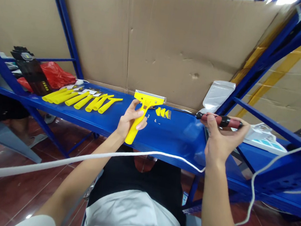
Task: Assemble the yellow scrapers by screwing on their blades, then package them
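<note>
The person's left hand (131,120) is closed around the handle of a yellow scraper (148,100), thumb across the front and fingertips showing at the right edge. The scraper is tilted, its wide head at the far end and its handle running toward the near left, over the middle of a blue table (180,137).

On the right, the right hand (220,144) pinches a red-and-black screwdriver (220,120) with the thumb against its near side; the fingers behind are partly hidden. The screwdriver lies roughly level, its thin shaft pointing left, well apart from the left hand. Between the hands, small yellow pieces (162,112) sit on the table, with tiny pale bits (155,120) just nearer. Farther left lies a row of yellow handles (84,100).
</note>
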A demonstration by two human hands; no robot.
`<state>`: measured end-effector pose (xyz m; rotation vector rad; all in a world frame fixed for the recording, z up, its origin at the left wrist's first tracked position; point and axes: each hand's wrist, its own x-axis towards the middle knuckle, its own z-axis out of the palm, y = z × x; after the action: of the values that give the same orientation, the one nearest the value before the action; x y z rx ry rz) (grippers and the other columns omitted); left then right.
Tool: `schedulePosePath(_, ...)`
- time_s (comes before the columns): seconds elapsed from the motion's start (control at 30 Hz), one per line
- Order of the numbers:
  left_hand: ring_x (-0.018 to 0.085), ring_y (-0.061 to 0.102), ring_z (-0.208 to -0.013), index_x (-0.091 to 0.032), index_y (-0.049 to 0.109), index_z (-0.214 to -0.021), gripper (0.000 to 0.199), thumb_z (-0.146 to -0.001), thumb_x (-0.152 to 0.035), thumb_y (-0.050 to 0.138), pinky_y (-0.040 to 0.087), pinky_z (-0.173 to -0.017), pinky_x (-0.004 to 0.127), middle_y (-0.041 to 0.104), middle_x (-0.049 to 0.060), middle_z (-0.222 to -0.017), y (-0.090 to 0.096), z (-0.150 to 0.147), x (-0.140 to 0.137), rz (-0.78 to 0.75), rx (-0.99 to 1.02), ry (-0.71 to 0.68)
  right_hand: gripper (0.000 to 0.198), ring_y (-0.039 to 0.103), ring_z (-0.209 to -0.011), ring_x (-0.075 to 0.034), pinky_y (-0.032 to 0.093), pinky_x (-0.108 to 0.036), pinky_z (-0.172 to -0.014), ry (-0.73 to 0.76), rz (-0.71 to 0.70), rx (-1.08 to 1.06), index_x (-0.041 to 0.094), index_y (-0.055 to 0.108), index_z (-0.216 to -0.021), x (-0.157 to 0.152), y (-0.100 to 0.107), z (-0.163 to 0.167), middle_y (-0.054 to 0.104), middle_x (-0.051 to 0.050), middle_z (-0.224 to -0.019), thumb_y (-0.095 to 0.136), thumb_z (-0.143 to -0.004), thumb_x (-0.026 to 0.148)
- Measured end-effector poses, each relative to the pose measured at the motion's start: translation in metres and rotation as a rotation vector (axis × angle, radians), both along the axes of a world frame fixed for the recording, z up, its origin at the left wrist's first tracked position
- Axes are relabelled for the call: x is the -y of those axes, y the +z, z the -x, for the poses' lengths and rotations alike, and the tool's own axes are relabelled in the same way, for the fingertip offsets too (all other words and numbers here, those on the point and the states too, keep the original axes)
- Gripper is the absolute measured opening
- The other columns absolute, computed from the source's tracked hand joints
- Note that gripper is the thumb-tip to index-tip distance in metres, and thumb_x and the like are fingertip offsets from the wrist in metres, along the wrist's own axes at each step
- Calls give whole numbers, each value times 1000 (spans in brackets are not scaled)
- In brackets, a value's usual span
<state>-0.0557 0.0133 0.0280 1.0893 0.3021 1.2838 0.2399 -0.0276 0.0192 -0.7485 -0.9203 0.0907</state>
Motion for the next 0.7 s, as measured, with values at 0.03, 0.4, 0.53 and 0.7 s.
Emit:
schedulePosePath(0.03, 2, 41, -45, -34, 65, -125, 49, -79, -26, 82, 36, -48, 27, 74, 1, -121, 0, 0, 0, -4, 5, -12, 76, 88, -101, -30, 75, -59, -97, -2, -14, -16, 31, 47, -116, 1, 2, 3, 73, 3, -104, 108, -74, 46)
schedulePosePath(0.4, 1, 46, -45, -33, 66, -126, 51, -79, -26, 85, 37, -46, 26, 74, 1, -129, -3, -2, -3, 9, 6, -26, 69, 87, -95, -34, 71, -58, -93, 14, 215, 257, 31, 50, -101, 2, -3, 13, 86, -3, -97, 110, -69, 48)
schedulePosePath(0.53, 1, 45, -44, -34, 67, -127, 54, -77, -25, 85, 36, -45, 27, 74, 1, -126, -4, -2, -4, 23, -1, -20, 66, 87, -103, -34, 66, -60, -101, 15, 285, 335, 30, 51, -105, 1, -8, 12, 87, -6, -103, 107, -74, 49)
schedulePosePath(0.7, 1, 48, -43, -33, 66, -125, 51, -78, -27, 87, 38, -45, 27, 74, 0, -125, -5, -1, -5, -9, 8, -54, 66, 86, -102, -33, 66, -59, -101, 31, 350, 389, 30, 52, -105, 3, -10, 14, 88, -6, -105, 106, -74, 51)
